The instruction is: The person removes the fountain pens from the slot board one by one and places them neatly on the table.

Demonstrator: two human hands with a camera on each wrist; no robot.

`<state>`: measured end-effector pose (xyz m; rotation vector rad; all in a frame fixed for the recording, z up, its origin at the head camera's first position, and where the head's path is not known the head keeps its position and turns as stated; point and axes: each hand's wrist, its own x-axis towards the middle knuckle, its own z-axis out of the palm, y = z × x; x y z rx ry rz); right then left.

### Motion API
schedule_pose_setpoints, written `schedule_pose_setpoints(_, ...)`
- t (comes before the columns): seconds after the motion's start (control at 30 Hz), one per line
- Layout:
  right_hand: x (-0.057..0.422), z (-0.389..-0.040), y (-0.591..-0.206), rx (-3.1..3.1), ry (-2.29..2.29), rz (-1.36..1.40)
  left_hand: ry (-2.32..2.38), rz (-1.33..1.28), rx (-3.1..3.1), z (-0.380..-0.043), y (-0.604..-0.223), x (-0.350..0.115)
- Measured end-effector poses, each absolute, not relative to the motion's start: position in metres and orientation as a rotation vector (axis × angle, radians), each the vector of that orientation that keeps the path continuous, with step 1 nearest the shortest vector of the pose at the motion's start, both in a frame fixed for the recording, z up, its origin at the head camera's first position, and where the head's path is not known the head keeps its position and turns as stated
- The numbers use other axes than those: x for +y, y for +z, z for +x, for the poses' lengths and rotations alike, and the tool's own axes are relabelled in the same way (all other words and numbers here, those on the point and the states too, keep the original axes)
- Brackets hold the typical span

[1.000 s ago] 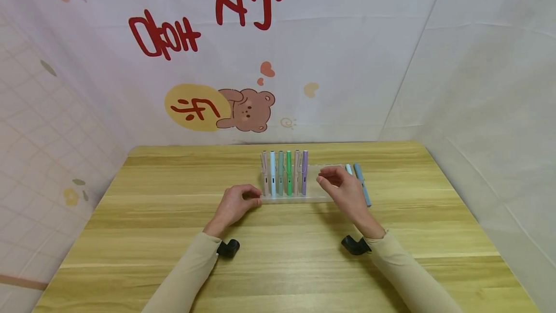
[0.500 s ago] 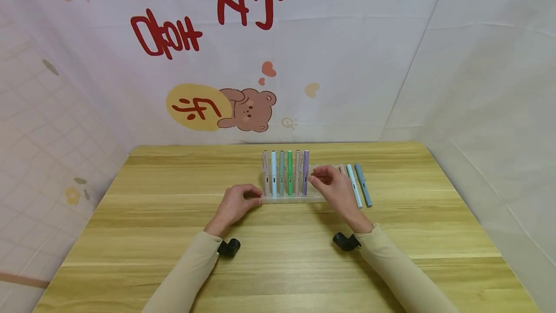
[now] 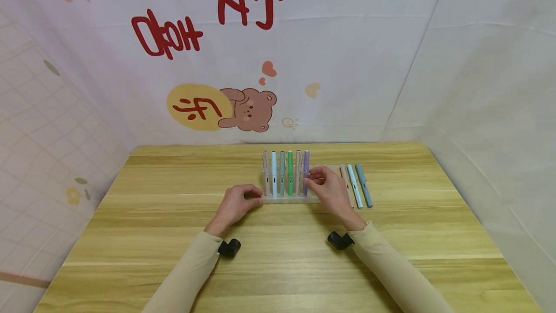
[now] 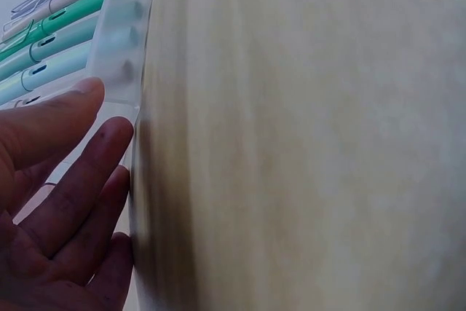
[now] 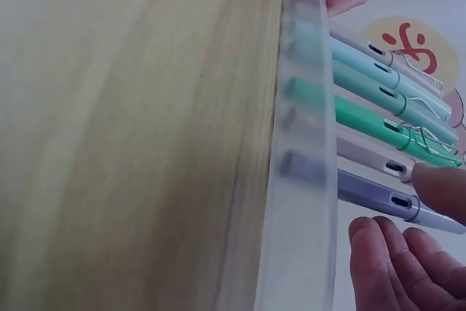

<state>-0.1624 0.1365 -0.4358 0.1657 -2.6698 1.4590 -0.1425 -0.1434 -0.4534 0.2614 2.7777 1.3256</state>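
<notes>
Several capped pens stand upright in a row in a clear pen holder (image 3: pixel 286 200), from a pinkish-beige one at the left to a purple pen (image 3: pixel 306 161) at the right. My left hand (image 3: pixel 234 202) holds the holder's left end, thumb on its front corner and fingers beside the end. My right hand (image 3: pixel 334 192) is at the purple pen. In the right wrist view, the thumb and fingertips (image 5: pixel 368 242) lie on either side of the purple pen (image 5: pixel 371 196), a gap showing on the finger side. The right part of the holder bears no pens.
Right of the holder, a beige pen (image 3: pixel 344 173), a light blue pen (image 3: pixel 354 185) and a darker blue pen (image 3: pixel 364 185) lie side by side on the wooden table (image 3: pixel 278 264). A printed cloth wall (image 3: pixel 347 52) rises behind the table.
My right hand has moved left from near the lying pens to the purple pen, uncovering the beige and light blue pens. My left hand stays at the holder's end.
</notes>
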Motion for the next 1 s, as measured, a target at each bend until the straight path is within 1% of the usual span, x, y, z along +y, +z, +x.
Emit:
schedule_pose_setpoints(0.57, 0.1324, -0.1665, -0.4419, -2.696, 1.456, 0.142, 1.334, 0.253, 2.769, -0.1427, -0.4554, -0.1439)
schedule_pose_setpoints(1.0, 0.1330, -0.1648, -0.4388, -2.653, 1.464, 0.145, 1.335, 0.281, 2.766, -0.1420, -0.4540, -0.1444)
